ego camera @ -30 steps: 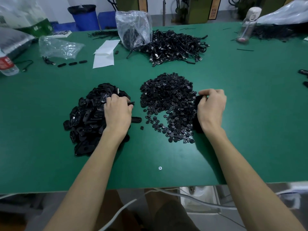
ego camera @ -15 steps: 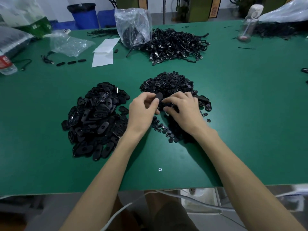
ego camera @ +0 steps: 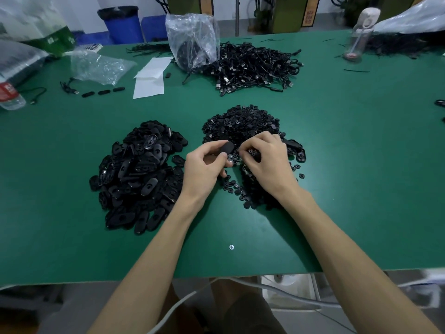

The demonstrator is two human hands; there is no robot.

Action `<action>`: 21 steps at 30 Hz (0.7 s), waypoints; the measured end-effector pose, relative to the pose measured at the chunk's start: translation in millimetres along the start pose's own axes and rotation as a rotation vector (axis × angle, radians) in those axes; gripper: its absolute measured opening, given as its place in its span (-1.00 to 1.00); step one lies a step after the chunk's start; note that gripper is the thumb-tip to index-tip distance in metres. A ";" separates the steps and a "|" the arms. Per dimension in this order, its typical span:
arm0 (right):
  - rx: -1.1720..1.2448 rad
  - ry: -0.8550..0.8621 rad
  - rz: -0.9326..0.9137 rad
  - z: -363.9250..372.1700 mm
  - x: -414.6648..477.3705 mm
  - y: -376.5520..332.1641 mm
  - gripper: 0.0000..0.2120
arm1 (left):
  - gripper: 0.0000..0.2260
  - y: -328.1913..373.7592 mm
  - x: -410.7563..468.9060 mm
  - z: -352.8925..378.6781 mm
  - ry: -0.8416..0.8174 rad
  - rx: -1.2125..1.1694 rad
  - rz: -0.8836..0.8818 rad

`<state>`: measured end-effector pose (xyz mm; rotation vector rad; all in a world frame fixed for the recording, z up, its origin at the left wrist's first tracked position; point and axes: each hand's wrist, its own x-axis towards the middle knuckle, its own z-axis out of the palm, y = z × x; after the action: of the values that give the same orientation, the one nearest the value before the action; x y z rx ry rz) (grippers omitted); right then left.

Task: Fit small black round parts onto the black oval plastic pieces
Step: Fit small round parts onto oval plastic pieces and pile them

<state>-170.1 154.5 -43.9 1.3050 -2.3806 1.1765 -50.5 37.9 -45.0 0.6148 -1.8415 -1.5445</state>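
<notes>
— What do my hands hold?

— Your left hand (ego camera: 204,165) pinches one black oval piece (ego camera: 226,148) between thumb and fingers, at the near edge of the pile of small round parts (ego camera: 240,124). Your right hand (ego camera: 267,162) curls its fingers onto that pile; I cannot tell whether it grips a part.

— And the other ovals?

— A heap of oval pieces (ego camera: 139,174) lies on the green table (ego camera: 72,237), left of your left hand.

Bare table strip (ego camera: 195,114) separates oval-piece heap (ego camera: 139,174) from round-part heap (ego camera: 240,121).
</notes>
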 end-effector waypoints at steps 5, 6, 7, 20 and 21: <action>0.062 0.041 0.028 -5.8 0.1 -3.3 -0.94 | -0.71 -1.7 0.1 -0.7 -0.026 -0.019 0.032; 0.089 0.055 0.042 -6.6 0.0 -3.8 -0.94 | -0.70 -1.5 0.2 -0.3 -0.038 -0.035 0.043; 0.124 0.071 0.057 -7.6 -0.2 -4.0 -0.94 | -0.69 -1.6 0.0 0.0 -0.055 -0.056 0.052; 0.153 0.068 0.186 -3.8 0.4 -1.7 -0.95 | -0.57 0.7 0.6 2.2 0.181 0.108 0.085; 0.145 0.059 0.186 -3.4 0.4 -1.3 -0.95 | -0.49 1.3 0.8 1.5 0.226 0.114 0.065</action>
<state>-170.0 156.3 -40.8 1.0884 -2.4570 1.4431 -52.1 38.6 -43.7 0.7428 -1.7676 -1.2786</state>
